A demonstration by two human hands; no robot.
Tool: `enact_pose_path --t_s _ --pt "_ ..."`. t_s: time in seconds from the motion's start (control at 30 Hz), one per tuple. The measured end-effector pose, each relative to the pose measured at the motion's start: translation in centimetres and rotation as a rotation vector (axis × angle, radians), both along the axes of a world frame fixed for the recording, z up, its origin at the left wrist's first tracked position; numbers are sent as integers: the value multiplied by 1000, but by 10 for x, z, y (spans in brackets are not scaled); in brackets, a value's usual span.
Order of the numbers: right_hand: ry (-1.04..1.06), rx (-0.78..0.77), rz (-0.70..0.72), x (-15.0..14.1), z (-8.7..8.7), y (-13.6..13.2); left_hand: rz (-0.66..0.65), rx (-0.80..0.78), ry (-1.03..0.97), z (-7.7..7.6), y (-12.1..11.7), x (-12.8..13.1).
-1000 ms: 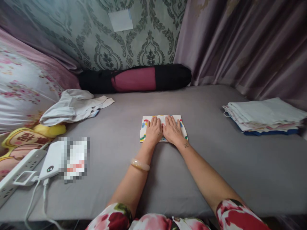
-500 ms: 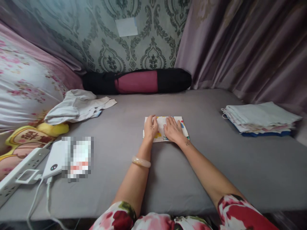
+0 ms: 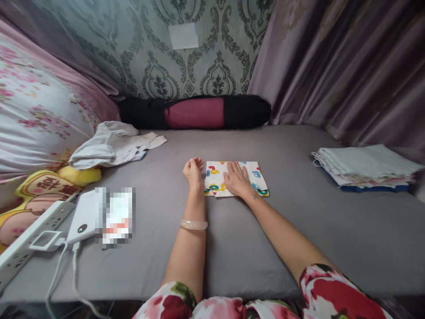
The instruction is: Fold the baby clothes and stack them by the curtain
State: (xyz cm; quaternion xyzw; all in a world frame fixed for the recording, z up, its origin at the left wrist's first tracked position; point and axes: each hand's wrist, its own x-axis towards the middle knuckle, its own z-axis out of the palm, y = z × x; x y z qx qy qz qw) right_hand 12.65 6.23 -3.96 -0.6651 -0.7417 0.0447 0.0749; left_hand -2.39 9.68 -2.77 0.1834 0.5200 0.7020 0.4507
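Note:
A folded white cloth (image 3: 215, 176) with red, blue, yellow and green printed figures lies flat in the middle of the grey bed surface. On top of it rests my right hand (image 3: 237, 179), palm down, with its fingers stretched out and spread. Just off the cloth's left edge, my left hand (image 3: 193, 173) is turned on its side, fingers loosely curled and nothing visible in them. A pale bangle (image 3: 193, 225) circles my left forearm.
At the right is a stack of folded cloths (image 3: 368, 166). A crumpled light garment (image 3: 109, 144) lies at the left, near a plush toy (image 3: 46, 190), a power strip (image 3: 23, 248) and a white corded device (image 3: 86, 215). A black and maroon roll bag (image 3: 195, 113) lines the wall.
My left hand has moved left off the cloth, uncovering more of its print. My right hand stays flat on it. The whole view has shifted slightly.

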Motion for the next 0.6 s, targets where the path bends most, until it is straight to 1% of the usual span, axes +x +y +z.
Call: enact_pose_path --t_s 0.17,0.33,0.47,0.6 --pt "-2 -29 -8 -3 5 1 17 -14 -65 1 1 -4" --pt "6 5 23 -22 9 4 31 -18 -101 3 1 -4" --pt "49 22 55 -38 5 4 48 -19 -134 3 2 -5" --pt "79 43 48 -40 -1 2 55 -8 -149 1 3 -7"
